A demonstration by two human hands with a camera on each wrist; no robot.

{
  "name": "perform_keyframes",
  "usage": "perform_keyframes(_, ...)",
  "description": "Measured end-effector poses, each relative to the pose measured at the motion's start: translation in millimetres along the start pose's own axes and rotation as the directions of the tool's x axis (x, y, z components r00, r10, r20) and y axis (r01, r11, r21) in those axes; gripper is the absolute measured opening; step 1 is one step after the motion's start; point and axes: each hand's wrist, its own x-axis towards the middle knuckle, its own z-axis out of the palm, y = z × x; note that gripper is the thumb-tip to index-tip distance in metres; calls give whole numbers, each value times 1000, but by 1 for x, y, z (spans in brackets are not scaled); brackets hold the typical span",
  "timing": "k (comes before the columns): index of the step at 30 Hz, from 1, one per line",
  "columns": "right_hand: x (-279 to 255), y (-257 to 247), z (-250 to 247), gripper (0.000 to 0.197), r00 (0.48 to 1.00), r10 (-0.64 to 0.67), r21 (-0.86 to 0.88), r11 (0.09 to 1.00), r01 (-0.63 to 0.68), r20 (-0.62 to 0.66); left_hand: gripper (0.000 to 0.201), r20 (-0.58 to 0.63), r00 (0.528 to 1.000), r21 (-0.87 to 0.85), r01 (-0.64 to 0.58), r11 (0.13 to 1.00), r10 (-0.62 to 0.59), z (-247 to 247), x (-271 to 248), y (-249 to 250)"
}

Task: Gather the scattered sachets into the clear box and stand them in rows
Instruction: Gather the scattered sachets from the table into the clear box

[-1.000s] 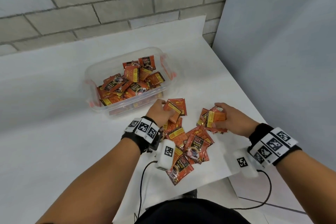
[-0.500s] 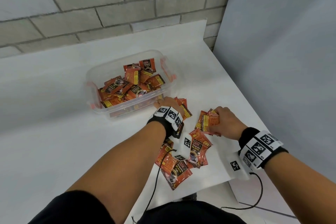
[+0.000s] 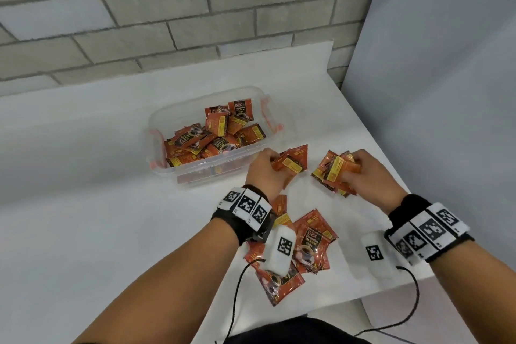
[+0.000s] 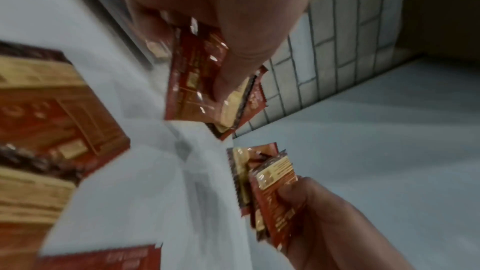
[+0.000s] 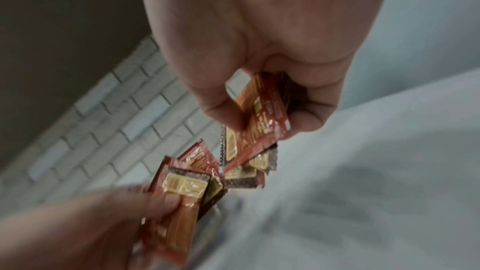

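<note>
The clear box [image 3: 162, 123] stands on the white table with many orange sachets [image 3: 215, 134] lying jumbled inside it. My left hand [image 3: 269, 169] grips a small bunch of sachets [image 3: 293, 160] just right of the box's near corner; the left wrist view shows that bunch [image 4: 192, 87] pinched under the thumb. My right hand [image 3: 360, 173] grips another bunch of sachets [image 3: 335, 170], seen fanned in the right wrist view [image 5: 262, 122]. More loose sachets [image 3: 307, 240] lie on the table beneath my left wrist.
A brick wall runs behind the table and a grey panel [image 3: 446, 92] closes it off on the right. The table's near edge [image 3: 391, 285] lies just under my right wrist. Bare table [image 3: 83, 204] stretches to the left of the box.
My left hand has drawn back from the box's side toward me and to the right, still holding its sachets. My right hand has kept its bunch and stayed nearly in place.
</note>
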Motion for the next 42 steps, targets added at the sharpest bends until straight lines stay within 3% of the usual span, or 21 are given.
perform_keyframes(3,4,-47,5,15,995,-97,148,984,100,-29,22,-66,995,-175,-87,981,77,-43,-24,-1)
perform_keyframes(6,16,-93,25,16,976,-217,213,954,211,4,26,-294,956,-279,-109,954,23,-106,-31,-4)
perform_keyframes(8,32,-120,50,20,957,-287,155,949,276,48,28,-435,900,-213,-65,975,-36,-149,-25,-6)
perform_keyframes(10,50,-142,83,27,948,-300,109,951,289,106,26,-476,876,-74,49,996,-78,-181,-12,-13)
perform_keyframes(13,69,-165,128,50,951,-242,0,969,247,194,25,-357,919,142,233,962,-170,-201,9,-30)
perform_keyframes(15,76,-174,149,54,949,-203,-102,967,233,240,23,-264,945,319,273,908,-192,-201,17,-38)
perform_keyframes(20,89,-175,176,38,955,-104,-308,932,190,276,30,-220,973,659,205,724,-75,-188,22,-44)
perform_keyframes(23,90,-172,179,47,961,-96,-481,850,215,258,43,-183,981,742,176,647,-57,-184,25,-49)
perform_keyframes(26,92,-165,178,58,961,-164,-555,789,263,222,62,-181,983,749,165,641,-41,-180,25,-53)
perform_keyframes(30,85,-158,167,60,958,-203,-447,851,275,204,70,-243,968,644,113,756,62,-178,16,-55)
perform_keyframes(35,36,-142,121,31,899,-421,-210,875,437,119,48,-331,919,585,23,810,213,-179,-17,-54)
perform_keyframes(37,7,-123,96,20,877,-455,-166,863,477,155,33,-348,866,530,-135,837,360,-172,-34,-55)
perform_keyframes(38,-3,-110,86,18,873,-448,-178,859,480,194,26,-332,846,480,-229,847,417,-164,-42,-54)
perform_keyframes(39,-9,-95,77,17,878,-420,-201,862,465,231,18,-271,867,410,-288,865,418,-155,-50,-51)
perform_keyframes(41,-15,-66,63,17,897,-328,-281,868,410,295,8,-31,954,331,-270,904,297,-131,-60,-46)
perform_keyframes(42,-17,-53,60,18,904,-273,-337,860,382,329,10,100,971,345,-240,907,219,-119,-62,-45)
